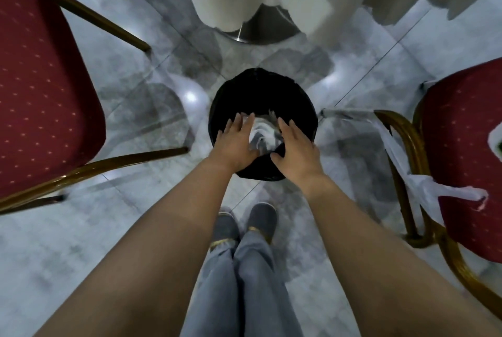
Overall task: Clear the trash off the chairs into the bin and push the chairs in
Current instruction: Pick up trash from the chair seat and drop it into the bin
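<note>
Hands [239,143] [296,146]: 2 over 1 bin [260,84], 2 chairs [40,86] [461,152].

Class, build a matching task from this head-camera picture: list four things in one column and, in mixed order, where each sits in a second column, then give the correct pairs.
Things
1. bin
2. white crumpled trash
3. clear plastic bag
4. left chair

Places
A. draped over the right chair's gold frame and seat edge
B. on the floor between the two chairs
C. inside the bin, between the left hand and right hand
D. at the picture's left edge

Pairs: 1-B, 2-C, 3-A, 4-D
</note>
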